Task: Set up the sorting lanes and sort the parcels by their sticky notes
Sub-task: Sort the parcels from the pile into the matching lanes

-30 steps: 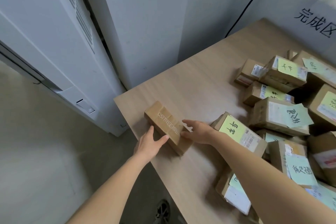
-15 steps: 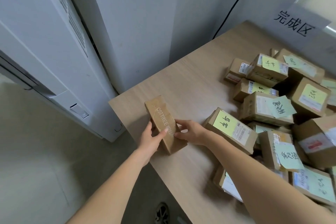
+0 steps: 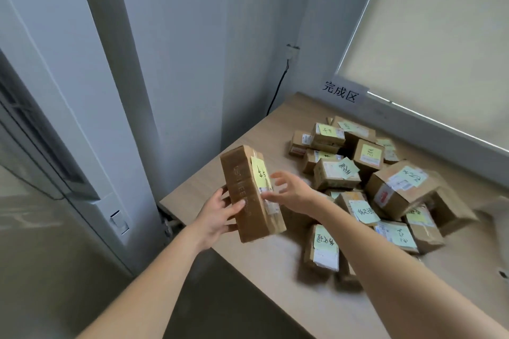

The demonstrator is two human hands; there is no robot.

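You're holding parcel [image 3: 252,192] in left hand [image 3: 217,215], right hand [image 3: 292,190] open beside it; reading sticky note [image 3: 260,173], next needing lane on worktop [image 3: 275,270].

One parcel [image 3: 252,192] held up, roughly a dozen parcels piled on one table [image 3: 289,278], two hands [image 3: 217,215]

We cannot read the handwriting on the yellow sticky note [image 3: 260,172] of the long brown cardboard parcel [image 3: 252,192], which is smeared by motion. Its printed side lettering is blurred too. The left hand [image 3: 220,213] hides the parcel's far side, and its fingers there are out of sight. In the heap of brown cardboard parcels [image 3: 366,187], lower boxes are covered by upper ones. The light wooden table [image 3: 275,270] is cut off at the bottom and right edges.
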